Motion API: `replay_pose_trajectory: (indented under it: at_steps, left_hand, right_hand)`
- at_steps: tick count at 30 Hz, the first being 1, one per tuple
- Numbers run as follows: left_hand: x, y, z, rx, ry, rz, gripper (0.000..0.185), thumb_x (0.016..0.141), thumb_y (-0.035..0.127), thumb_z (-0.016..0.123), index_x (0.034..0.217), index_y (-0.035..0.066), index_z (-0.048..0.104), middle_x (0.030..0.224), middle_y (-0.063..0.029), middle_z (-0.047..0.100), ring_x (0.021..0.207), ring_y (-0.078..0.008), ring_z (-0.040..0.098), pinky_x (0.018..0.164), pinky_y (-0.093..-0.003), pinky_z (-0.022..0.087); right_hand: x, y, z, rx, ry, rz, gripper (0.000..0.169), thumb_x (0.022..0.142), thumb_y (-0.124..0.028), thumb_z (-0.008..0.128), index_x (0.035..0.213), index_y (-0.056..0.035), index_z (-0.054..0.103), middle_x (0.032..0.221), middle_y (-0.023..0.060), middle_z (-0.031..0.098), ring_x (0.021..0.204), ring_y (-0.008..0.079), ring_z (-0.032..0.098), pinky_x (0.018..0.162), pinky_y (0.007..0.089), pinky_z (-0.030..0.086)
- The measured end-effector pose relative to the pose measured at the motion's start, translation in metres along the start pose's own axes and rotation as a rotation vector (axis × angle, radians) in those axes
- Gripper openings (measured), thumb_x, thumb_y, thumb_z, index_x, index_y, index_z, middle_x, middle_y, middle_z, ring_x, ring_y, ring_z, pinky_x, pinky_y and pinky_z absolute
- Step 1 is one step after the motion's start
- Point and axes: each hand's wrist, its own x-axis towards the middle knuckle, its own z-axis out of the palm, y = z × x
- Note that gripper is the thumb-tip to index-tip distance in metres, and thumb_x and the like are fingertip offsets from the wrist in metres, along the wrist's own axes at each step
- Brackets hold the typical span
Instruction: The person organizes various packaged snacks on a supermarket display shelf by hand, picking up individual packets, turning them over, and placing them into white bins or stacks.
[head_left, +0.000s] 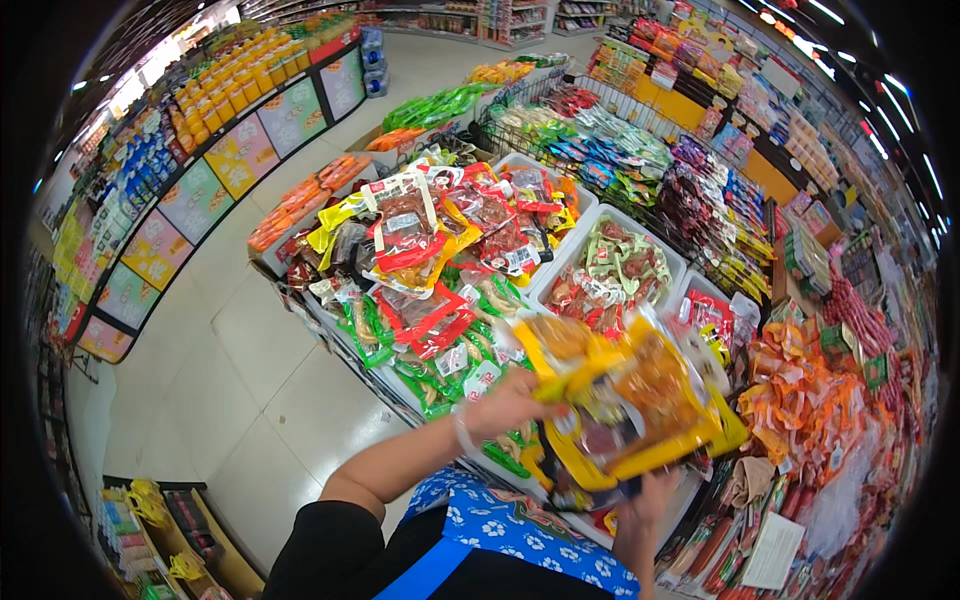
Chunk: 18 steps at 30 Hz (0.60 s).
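Note:
Before me is a motion-blurred stack of yellow-edged vacuum food packets (652, 390), with brown food showing through clear windows. My left hand (514, 409), with a pale band at the wrist, grips its left side. At the lower right edge, my right hand (649, 499) holds the stack, its fingers partly hidden behind the packets. Just left of the stack, green-edged packets (435, 375) fill the near part of the display. A heap of red- and yellow-edged meat packets (412, 232) rises beyond them.
A white bin (679, 262) holds more packets beyond the stack. Orange packets (795, 397) and sausages (709, 551) lie to my right, near a white card (775, 551). Wire baskets of snacks (600, 142) stand farther back. Tiled floor (247, 375) separates the display from a curved drinks shelf (217, 199).

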Motion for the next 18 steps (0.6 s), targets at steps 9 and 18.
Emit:
replay_pose_trajectory:
  at_steps: [9, 18]
  left_hand:
    - [-0.006, -0.038, -0.212, 0.019, 0.542, 0.139, 0.035, 0.084, -0.006, 0.055, 0.119, -0.002, 0.057, 0.108, -0.0073, 0.064, 0.094, -0.0158, 0.062, 0.081, -0.0299, 0.049]
    - [0.005, -0.141, -0.250, 0.042, 0.772, -0.030, 0.037, 0.088, -0.005, 0.059, 0.124, -0.003, 0.053, 0.117, -0.0079, 0.062, 0.101, -0.0164, 0.059, 0.088, -0.0302, 0.047]
  right_hand:
    - [0.091, 0.140, 0.217, -0.488, -0.381, 0.275, 0.058, 0.072, -0.007, 0.075, 0.124, 0.0025, 0.049, 0.112, 0.0167, 0.064, 0.104, 0.0225, 0.062, 0.090, 0.0360, 0.049]
    - [0.073, 0.144, 0.183, -0.375, -0.473, 0.467, 0.039, 0.090, -0.012, 0.063, 0.128, -0.0061, 0.055, 0.113, 0.0065, 0.065, 0.103, 0.0114, 0.060, 0.086, 0.0268, 0.048]
